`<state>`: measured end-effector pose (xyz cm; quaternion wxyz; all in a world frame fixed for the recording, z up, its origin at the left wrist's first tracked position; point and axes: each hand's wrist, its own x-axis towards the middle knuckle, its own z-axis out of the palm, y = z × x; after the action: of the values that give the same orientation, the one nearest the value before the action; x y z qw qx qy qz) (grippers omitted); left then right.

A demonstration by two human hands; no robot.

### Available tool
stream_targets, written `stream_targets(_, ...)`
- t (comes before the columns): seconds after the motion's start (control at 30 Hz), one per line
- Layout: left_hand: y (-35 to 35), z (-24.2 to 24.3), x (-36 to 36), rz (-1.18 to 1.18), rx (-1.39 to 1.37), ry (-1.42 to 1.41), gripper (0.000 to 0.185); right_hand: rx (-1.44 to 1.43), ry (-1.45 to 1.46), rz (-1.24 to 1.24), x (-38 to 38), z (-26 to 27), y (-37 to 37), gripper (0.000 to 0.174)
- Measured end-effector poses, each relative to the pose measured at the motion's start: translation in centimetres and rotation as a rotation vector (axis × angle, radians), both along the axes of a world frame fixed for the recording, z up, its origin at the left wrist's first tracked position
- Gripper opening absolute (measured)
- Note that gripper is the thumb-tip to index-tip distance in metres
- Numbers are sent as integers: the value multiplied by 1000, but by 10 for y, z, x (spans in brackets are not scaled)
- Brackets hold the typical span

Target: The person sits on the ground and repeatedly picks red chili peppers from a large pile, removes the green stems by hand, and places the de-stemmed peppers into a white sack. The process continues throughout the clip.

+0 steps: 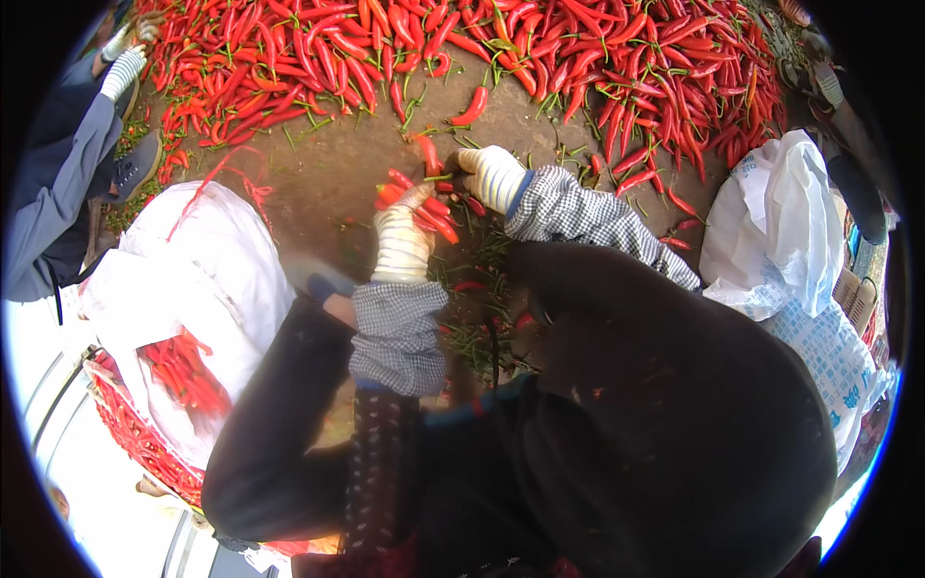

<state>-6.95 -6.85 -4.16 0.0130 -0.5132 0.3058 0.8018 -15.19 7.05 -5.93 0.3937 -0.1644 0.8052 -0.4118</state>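
Note:
My left hand [406, 224], in a striped work glove with soiled fingertips, grips a small bunch of red chili peppers [436, 207]. Close by on the right, my right hand [491, 177] wears a similar glove, and its fingers are curled. Its darkened fingertips pinch the green stem end of one red chili pepper [428, 154], whose body points up and away. The fingertips are partly hidden and slightly blurred. Below the hands, green stems [480, 264] and a few peppers lie scattered on the ground between my legs.
A large heap of red chili peppers [303, 58] spreads across the brown ground [311, 166] ahead. On the left stands a white sack [209, 238], beside a basket of peppers [134, 426]. A white plastic bag [773, 224] is at the right. Another person's gloved hand [124, 72] reaches in at upper left.

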Motion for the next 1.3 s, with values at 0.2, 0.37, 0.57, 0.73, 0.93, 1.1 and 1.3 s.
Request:
stream_targets(0.2, -16, -3, 19, 30, -181, -115, 20, 80, 626, -37, 7, -9, 18, 19)
stream_targets(0.37, -44, -9, 38, 100, -254, -170, 22, 156, 835, 254, 3, 1, 10, 16)
stream_targets(0.57, -45, -12, 41, 30, -384, -231, 32, 60, 442, 689, 45, -10, -44, 27)
stream_targets(0.73, -35, 1, 39, -87, -547, -194, 35, -140, 825, 465, 22, -4, -34, 11)
stream_targets(0.93, 7, 20, 26, -272, -170, 127, 27, -495, -560, -486, 2, 37, -5, 8)
stream_targets(1.1, 46, 22, 18, -187, 206, -117, 27, -96, 888, 376, 16, 35, 1, 10)
stream_targets(1.3, 35, 26, 16, -528, -16, -100, 24, 315, 896, 425, -65, -3, 9, 34)
